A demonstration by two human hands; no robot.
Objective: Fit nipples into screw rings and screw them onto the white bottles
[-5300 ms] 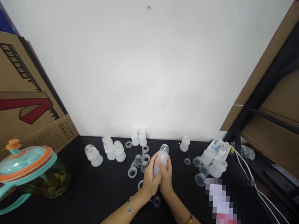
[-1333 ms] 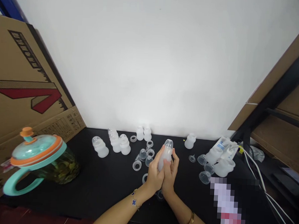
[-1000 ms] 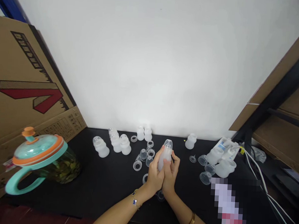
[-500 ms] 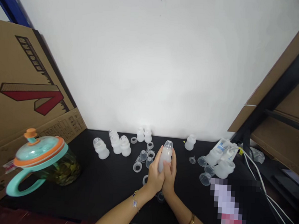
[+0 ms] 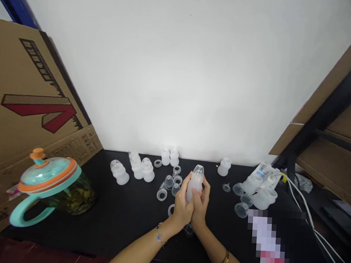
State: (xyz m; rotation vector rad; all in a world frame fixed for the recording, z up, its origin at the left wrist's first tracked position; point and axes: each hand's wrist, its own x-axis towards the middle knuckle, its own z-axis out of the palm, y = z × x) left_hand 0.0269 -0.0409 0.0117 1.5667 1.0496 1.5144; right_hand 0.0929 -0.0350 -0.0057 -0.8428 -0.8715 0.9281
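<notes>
A white baby bottle [image 5: 195, 184] with a clear dome cap is between my two hands, tilted slightly away from me above the black table. My left hand [image 5: 184, 200] wraps its left side. Around the right side and the near face curl the fingers and thumb of my right hand [image 5: 200, 203]. Left of the hands lie several translucent rings [image 5: 161, 194] and clear caps [image 5: 169, 181]. Another clear piece [image 5: 189, 229] sits partly hidden beneath my wrists.
Capped bottles [image 5: 120, 173] stand to the left, two uncapped bottles [image 5: 174, 158] by the wall, one more bottle [image 5: 224, 167] to the right. Further right are wide-necked bottles [image 5: 264, 198], domes [image 5: 242, 209] and white cables [image 5: 307, 205]. A teal-lidded jug [image 5: 51, 180] and a cardboard box [image 5: 33, 81] occupy the left.
The fingers of my right hand have loosened a little from the bottle's right side. The bottle stays in nearly the same place, and the whole view has shifted slightly.
</notes>
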